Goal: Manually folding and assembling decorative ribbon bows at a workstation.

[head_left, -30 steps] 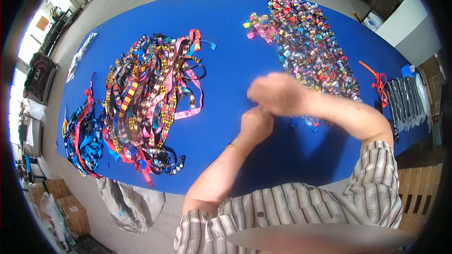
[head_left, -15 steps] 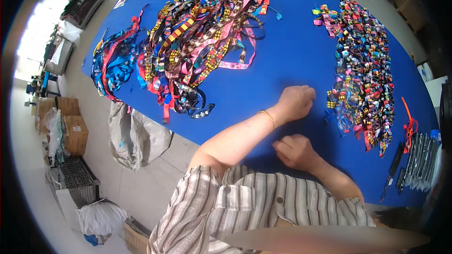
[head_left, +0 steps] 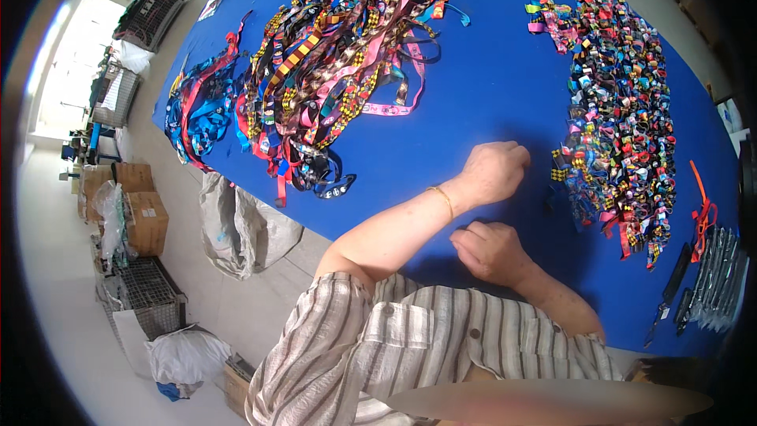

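Note:
My left hand [head_left: 495, 172], with a thin gold bracelet [head_left: 445, 199] at its wrist, rests curled closed on the blue table. Just below it lies my right hand [head_left: 490, 252], its fingers also folded in. No object shows in either hand, and the two hands are apart. To their right is a long, dense bed of small looped colourful straps [head_left: 623, 118], nearest to my left hand. A big tangled heap of patterned lanyards [head_left: 315, 87] covers the table's left part. Beside that heap is a smaller blue and red bunch of lanyards [head_left: 201, 114].
The blue table [head_left: 465, 71] curves away on all sides. Near its right edge lie an orange-red strap [head_left: 700, 221], a black strap [head_left: 670, 284] and plastic-wrapped dark items [head_left: 716, 280]. Left, on the floor, are a pale sack [head_left: 236, 229], cardboard boxes [head_left: 146, 221] and wire baskets [head_left: 150, 292].
The view has turned slightly, so the table's contents and the floor items sit a little differently in the picture. Both hands keep their closed pose, almost in place.

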`<state>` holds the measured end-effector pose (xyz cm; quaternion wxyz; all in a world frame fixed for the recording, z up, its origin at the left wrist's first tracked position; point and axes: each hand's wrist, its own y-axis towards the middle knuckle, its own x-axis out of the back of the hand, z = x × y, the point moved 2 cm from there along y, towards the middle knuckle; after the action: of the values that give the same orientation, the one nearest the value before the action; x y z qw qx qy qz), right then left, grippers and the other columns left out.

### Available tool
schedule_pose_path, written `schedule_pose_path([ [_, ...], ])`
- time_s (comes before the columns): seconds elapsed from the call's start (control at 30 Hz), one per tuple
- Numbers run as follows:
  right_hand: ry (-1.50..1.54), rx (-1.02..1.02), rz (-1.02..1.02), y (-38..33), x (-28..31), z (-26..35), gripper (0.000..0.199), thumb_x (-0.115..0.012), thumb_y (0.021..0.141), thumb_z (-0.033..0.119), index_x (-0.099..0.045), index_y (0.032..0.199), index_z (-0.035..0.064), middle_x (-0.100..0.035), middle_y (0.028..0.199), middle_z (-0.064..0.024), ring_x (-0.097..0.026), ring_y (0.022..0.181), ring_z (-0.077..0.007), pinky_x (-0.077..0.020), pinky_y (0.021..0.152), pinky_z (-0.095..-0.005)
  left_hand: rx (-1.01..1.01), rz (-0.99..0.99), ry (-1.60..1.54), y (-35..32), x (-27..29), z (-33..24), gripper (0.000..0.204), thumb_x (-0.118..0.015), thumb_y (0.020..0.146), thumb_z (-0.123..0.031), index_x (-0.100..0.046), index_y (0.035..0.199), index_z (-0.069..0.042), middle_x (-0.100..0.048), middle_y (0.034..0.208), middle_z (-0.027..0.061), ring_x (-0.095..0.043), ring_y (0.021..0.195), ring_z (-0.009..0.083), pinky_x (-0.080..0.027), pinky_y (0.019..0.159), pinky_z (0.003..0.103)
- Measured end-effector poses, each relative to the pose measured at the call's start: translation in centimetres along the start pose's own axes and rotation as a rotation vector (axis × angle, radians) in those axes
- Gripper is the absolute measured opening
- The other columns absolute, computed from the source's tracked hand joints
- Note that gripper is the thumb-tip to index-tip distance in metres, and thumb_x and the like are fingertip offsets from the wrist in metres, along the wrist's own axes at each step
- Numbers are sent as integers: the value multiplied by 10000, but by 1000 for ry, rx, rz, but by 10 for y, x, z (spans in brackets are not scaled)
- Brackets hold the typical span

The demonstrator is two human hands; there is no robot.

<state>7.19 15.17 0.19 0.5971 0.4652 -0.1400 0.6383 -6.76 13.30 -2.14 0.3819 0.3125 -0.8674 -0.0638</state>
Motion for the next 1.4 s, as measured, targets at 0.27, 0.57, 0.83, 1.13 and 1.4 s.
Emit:
schedule_pose_path([
  [0.27, 9, -20, 18, 1, 1, -1, 149, -701, 793, 140, -660, 929, 97, -563, 763, -23, -603, 626, -194, -505, 581, -321, -24, -15, -10, 0, 1, -1, 129, -562, 816, -72, -650, 908, -54, -646, 830, 125, -651, 780, 347, -527, 696, 449],
  [0.57, 44, -32, -10, 1, 0, 0, 130, -693, 798, 132, -654, 920, 104, -559, 755, -27, -599, 616, -200, -499, 571, -324, -31, -16, -16, -1, 0, -2, 125, -560, 814, -48, -650, 901, -52, -650, 826, 128, -652, 773, 347, -528, 693, 447],
  [0.83, 80, -66, 20, -2, 0, -2, 113, -676, 821, 129, -637, 926, 110, -553, 759, -39, -607, 637, -225, -494, 580, -355, -57, -19, -9, 0, 1, 0, 140, -555, 816, -20, -654, 906, -62, -662, 841, 122, -664, 785, 339, -539, 706, 426],
  [1.13, 88, -35, -52, -1, 0, -2, 82, -644, 829, 130, -569, 814, 101, -501, 719, -52, -574, 594, -220, -484, 551, -350, -61, -13, -6, 2, 0, -3, 135, -557, 821, -19, -659, 901, -57, -649, 807, 118, -658, 755, 325, -535, 694, 419],
  [1.4, 70, -8, -76, -2, -1, -5, 81, -634, 840, 133, -569, 809, 95, -507, 718, -51, -569, 583, -215, -480, 539, -343, -67, -20, 3, 4, -1, -3, 134, -561, 819, -17, -663, 896, -55, -657, 809, 113, -657, 747, 322, -535, 688, 416],
])
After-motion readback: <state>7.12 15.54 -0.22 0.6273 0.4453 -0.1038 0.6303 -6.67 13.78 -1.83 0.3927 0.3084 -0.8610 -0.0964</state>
